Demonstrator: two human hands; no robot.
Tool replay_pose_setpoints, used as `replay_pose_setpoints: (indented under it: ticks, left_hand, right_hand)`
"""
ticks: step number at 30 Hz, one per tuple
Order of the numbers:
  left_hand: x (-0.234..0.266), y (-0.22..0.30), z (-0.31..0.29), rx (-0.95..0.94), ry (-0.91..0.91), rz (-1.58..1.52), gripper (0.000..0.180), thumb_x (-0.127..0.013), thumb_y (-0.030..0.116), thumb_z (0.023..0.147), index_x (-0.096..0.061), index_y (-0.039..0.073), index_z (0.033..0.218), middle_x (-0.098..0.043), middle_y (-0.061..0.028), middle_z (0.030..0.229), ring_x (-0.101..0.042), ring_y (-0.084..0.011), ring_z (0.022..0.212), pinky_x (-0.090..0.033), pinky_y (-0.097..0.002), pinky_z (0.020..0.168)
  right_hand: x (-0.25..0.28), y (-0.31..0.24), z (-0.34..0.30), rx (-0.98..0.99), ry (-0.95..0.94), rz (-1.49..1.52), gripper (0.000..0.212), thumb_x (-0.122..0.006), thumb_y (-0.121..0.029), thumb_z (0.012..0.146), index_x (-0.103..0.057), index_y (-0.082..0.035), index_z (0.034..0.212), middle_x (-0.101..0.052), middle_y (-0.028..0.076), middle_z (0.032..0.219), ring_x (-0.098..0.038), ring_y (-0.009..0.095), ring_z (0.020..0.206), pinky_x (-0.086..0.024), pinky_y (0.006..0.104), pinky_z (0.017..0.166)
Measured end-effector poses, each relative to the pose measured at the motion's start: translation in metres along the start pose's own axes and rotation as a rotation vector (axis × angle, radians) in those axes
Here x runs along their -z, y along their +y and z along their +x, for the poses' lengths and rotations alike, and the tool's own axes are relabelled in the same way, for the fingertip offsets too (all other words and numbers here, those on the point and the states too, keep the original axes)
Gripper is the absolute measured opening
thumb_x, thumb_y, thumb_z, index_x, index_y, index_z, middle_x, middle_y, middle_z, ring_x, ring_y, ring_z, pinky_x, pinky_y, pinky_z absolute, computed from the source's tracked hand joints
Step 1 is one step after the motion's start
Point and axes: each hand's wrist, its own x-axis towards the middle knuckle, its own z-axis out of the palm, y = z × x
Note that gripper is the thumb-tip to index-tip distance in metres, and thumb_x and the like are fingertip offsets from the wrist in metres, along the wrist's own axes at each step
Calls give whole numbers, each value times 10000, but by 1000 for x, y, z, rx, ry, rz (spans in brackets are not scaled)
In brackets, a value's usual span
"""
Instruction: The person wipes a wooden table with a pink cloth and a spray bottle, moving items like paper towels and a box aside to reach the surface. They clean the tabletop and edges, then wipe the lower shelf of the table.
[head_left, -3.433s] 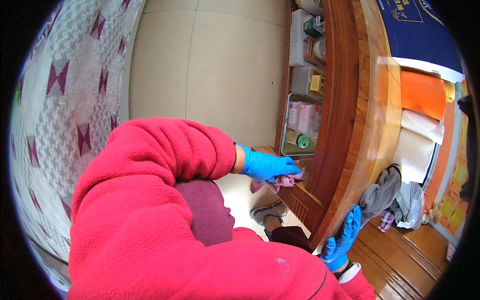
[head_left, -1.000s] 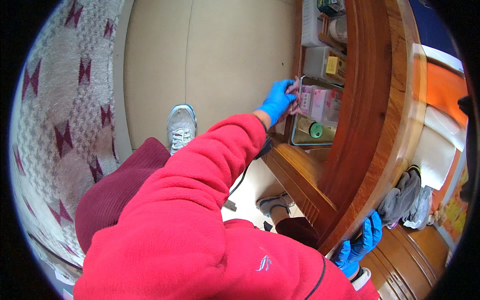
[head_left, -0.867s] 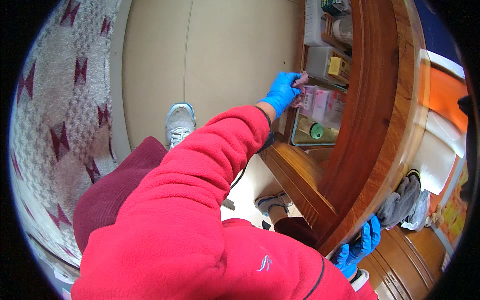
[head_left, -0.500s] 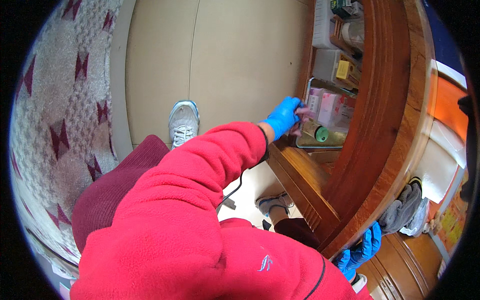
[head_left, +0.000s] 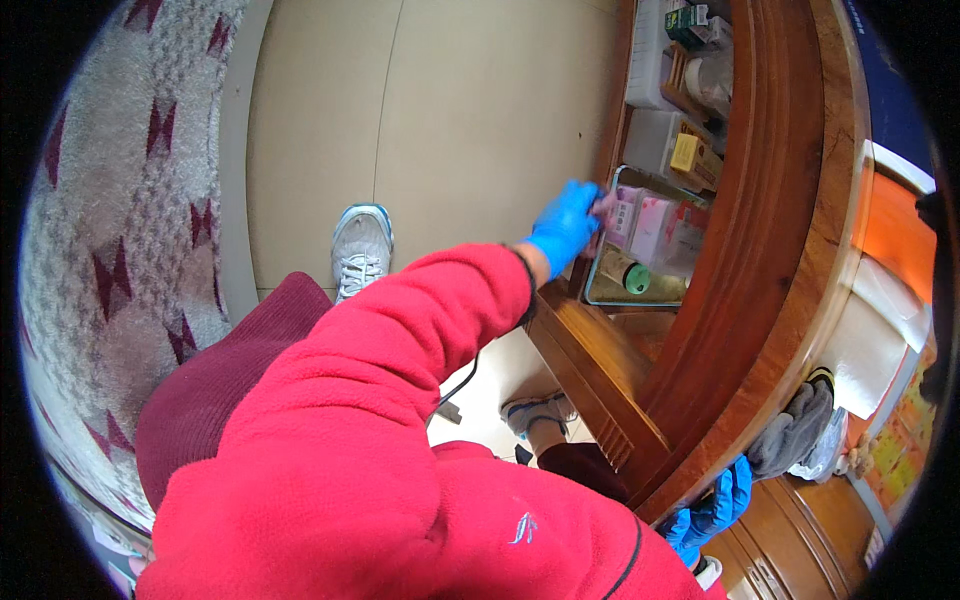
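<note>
My left hand (head_left: 566, 228), in a blue glove, is closed at the near rim of an open wooden drawer (head_left: 606, 140). A crumpled pinkish cloth (head_left: 603, 206) shows at its fingers, partly hidden and blurred. Just beyond it in the drawer is a clear plastic bin (head_left: 632, 302) with pink-and-white packs (head_left: 652, 228) and a green-capped container (head_left: 637, 279). My right hand (head_left: 712, 508), also blue-gloved, rests against the curved edge of the wooden tabletop (head_left: 790, 330), thumb apart from the fingers; nothing shows in it.
More clear bins (head_left: 654, 140) line the drawer, with a yellow box (head_left: 697, 160) and a green box (head_left: 686, 24). A grey cloth (head_left: 795, 428) and white paper (head_left: 868, 345) lie on the tabletop. A patterned cover (head_left: 150, 190) borders the left; my shoe (head_left: 362, 245) stands on the tiled floor.
My left hand has shifted slightly up and left along the drawer rim with the pinkish cloth. My right hand stays at the tabletop edge; the view has tilted a little.
</note>
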Motion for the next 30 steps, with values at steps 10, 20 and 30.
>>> replay_pose_setpoints:
  ticks: [10, 20, 30]
  left_hand:
    - [-8, -25, -43, -40, -189, 406, 232, -630, 20, 893, -622, 69, 1119, -565, -150, 1077, -669, -289, 828, -560, -371, 622]
    - [-6, 5, 54, -369, 136, 472, 443, -552, 62, 968, -435, 87, 1395, -573, -153, 985, -622, -256, 750, -562, -416, 623]
    - [-12, -1, 0, 290, 51, -290, 425, -472, 541, 1009, -464, 119, 1059, -532, -70, 789, -511, -171, 588, -471, -362, 508]
  right_hand:
    - [0, -2, 6, 18, -10, -21, 636, -475, -516, 1001, -451, -74, 1457, -415, 242, 1473, -431, 391, 1342, -319, 528, 1138]
    - [-2, 9, -3, 19, 35, 17, 667, -520, -543, 978, -466, -56, 1431, -432, 244, 1464, -441, 389, 1343, -341, 510, 1127]
    - [-3, 18, -10, -13, 58, -49, 720, -495, -617, 965, -485, -66, 1428, -442, 210, 1468, -433, 356, 1365, -327, 492, 1150]
